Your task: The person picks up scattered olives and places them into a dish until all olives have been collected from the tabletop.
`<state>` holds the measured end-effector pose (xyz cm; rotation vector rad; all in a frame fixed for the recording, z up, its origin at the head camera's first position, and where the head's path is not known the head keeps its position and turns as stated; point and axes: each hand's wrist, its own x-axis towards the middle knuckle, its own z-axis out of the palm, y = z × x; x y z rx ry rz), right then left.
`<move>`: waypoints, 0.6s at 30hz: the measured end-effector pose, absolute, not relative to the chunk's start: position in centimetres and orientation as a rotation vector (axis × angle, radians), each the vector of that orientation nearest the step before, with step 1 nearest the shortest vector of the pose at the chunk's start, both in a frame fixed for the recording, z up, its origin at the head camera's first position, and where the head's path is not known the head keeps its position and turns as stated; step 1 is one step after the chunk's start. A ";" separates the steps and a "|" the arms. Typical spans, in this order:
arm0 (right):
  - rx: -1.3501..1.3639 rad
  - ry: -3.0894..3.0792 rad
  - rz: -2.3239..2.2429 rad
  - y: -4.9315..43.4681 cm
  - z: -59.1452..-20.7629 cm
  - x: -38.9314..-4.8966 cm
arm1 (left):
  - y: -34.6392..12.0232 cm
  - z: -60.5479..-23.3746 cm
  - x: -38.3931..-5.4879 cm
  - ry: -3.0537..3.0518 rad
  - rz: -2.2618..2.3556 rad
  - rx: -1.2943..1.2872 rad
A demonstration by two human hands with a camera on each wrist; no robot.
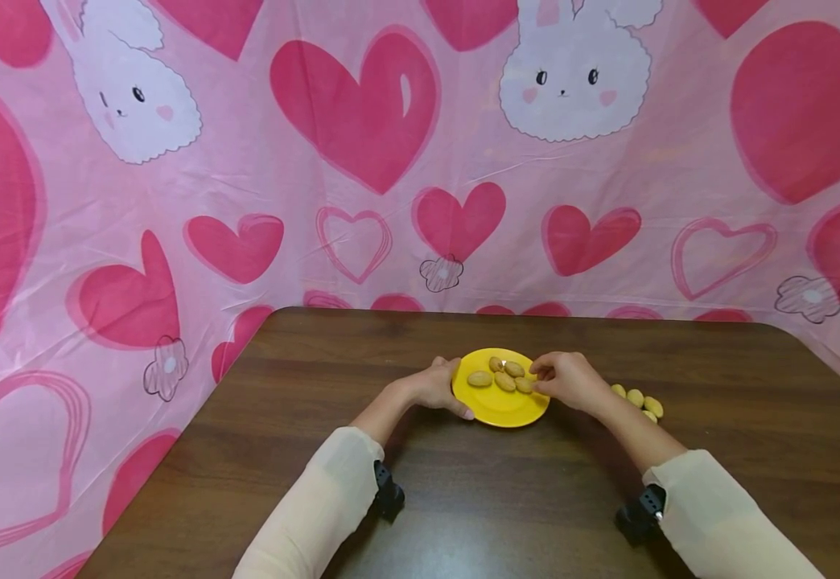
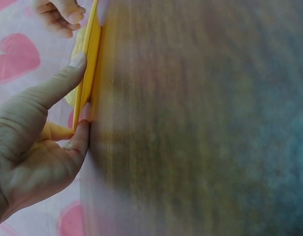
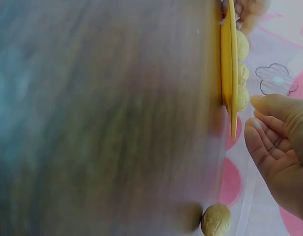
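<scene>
A yellow plate [image 1: 500,412] lies on the brown table and carries several tan, rough-shelled walnuts [image 1: 479,378], mostly on its far half. My left hand [image 1: 435,383] grips the plate's left rim, thumb on top and fingers at the edge below; the left wrist view shows this pinch [image 2: 53,123] side-on. At the plate's right rim is my right hand [image 1: 569,379], its fingers loosely bent. Seen from the right wrist, its thumb and index fingertips hang just beside a walnut [image 3: 243,99] on the plate, with nothing between them.
Several more walnuts [image 1: 635,397] lie together on the table right of the plate, partly behind my right forearm; one walnut [image 3: 216,220] shows in the right wrist view. The brown table [image 1: 492,498] ends at a pink cloth [image 1: 362,265] printed with hearts and rabbits.
</scene>
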<state>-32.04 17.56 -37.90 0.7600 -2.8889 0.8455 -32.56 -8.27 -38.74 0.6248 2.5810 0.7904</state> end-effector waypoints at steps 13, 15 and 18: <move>0.664 -2.894 0.910 19.9 -37.3 -31.3 | -8.2 -38.7 -32.5 2.583 0.789 0.620; 0.645 -2.901 0.913 20.4 -37.2 -31.1 | -8.2 -38.7 -32.6 2.583 0.787 0.624; 0.616 -2.906 0.908 21.1 -37.2 -30.8 | -8.2 -38.7 -32.6 2.581 0.789 0.618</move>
